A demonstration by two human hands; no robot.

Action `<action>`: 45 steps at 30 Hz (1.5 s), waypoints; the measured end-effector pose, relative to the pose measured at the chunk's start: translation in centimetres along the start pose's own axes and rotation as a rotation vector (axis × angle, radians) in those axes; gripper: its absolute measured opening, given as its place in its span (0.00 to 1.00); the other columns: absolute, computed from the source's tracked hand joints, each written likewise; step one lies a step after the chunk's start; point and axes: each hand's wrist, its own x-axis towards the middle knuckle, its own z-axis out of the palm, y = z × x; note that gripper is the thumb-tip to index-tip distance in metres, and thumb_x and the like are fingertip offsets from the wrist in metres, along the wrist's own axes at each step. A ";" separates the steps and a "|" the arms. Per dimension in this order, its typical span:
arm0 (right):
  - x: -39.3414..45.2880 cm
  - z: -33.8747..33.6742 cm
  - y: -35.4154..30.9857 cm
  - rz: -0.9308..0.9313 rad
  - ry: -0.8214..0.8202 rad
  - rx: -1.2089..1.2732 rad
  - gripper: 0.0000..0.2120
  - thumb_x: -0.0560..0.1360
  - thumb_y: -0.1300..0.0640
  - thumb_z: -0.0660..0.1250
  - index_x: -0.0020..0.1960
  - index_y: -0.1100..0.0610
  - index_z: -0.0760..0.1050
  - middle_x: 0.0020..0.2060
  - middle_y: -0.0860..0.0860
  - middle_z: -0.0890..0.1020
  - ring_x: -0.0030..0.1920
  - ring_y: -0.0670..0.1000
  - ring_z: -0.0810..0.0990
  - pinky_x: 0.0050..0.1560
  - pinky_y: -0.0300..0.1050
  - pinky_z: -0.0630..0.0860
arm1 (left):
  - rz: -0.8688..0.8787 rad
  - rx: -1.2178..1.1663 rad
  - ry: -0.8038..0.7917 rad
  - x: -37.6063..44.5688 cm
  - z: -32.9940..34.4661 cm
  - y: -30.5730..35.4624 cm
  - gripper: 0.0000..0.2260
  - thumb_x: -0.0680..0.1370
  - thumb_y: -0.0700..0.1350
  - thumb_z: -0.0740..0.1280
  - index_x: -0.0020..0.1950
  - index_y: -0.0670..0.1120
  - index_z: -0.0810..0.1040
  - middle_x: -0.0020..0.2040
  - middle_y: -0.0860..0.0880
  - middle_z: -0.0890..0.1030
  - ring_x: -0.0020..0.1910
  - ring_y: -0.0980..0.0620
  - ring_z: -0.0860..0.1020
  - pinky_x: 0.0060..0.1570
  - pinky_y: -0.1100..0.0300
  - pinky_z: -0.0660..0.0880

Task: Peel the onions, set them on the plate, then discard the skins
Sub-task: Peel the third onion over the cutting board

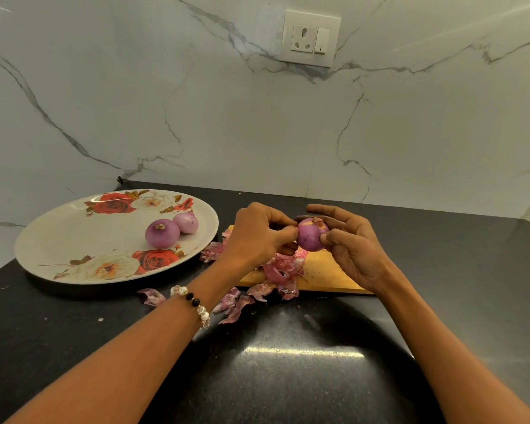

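- Left hand (259, 237), frame centre: fingers curled, tips pinching at the left side of the onion (312, 235); what exactly sits under the tips can't be told.
- Right hand (354, 249): thumb pressed on the onion's right front, fingers loosely bent and cupped behind it, index reaching over the top.
- Onion is off the surface, held between both hands above the board (322, 272). Purple, mostly bare. Stub end points up and slightly right, so its axis is near upright, tilted a little right.
- Skins (280, 270): pink-purple pile on the board's left end right under the hands; more scraps spill onto the counter (288, 377) below and left of the board, one near the plate's lower rim.
- Beaded bracelet (193, 302) on the left wrist.
- Plate (74, 237), left of centre: floral, round, flat on the counter, just left of the board.
- Two peeled onions on the plate's right side, touching each other: near one (162, 233) stub end up, far one (185, 223) behind and right of it.
- Counter is black and glossy, light glare at lower centre.
- Marble wall (257, 117) fills the upper frame; socket (311, 38) upper right of centre.
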 end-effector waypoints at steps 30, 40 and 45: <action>0.0 -0.1 -0.6 0.039 0.067 0.126 0.19 0.71 0.74 0.60 0.57 0.62 0.78 0.53 0.57 0.82 0.52 0.56 0.82 0.43 0.55 0.83 | -0.002 0.074 0.057 0.4 -0.2 -0.2 0.07 0.78 0.38 0.65 0.53 0.41 0.82 0.40 0.48 0.84 0.35 0.55 0.83 0.40 0.61 0.81; -0.1 -0.1 -0.1 0.038 0.017 0.027 0.23 0.67 0.69 0.63 0.62 0.64 0.76 0.59 0.62 0.81 0.60 0.61 0.80 0.54 0.56 0.80 | -0.130 -0.114 -0.092 0.1 0.0 0.0 0.11 0.73 0.38 0.72 0.55 0.40 0.82 0.47 0.43 0.84 0.40 0.49 0.84 0.43 0.52 0.82; -0.1 -0.1 -0.1 0.027 -0.003 0.018 0.21 0.73 0.77 0.58 0.62 0.64 0.75 0.58 0.61 0.82 0.61 0.62 0.80 0.53 0.54 0.81 | -0.098 -0.072 -0.057 0.1 0.1 -0.1 0.09 0.73 0.37 0.72 0.53 0.41 0.83 0.45 0.44 0.85 0.38 0.51 0.84 0.42 0.55 0.82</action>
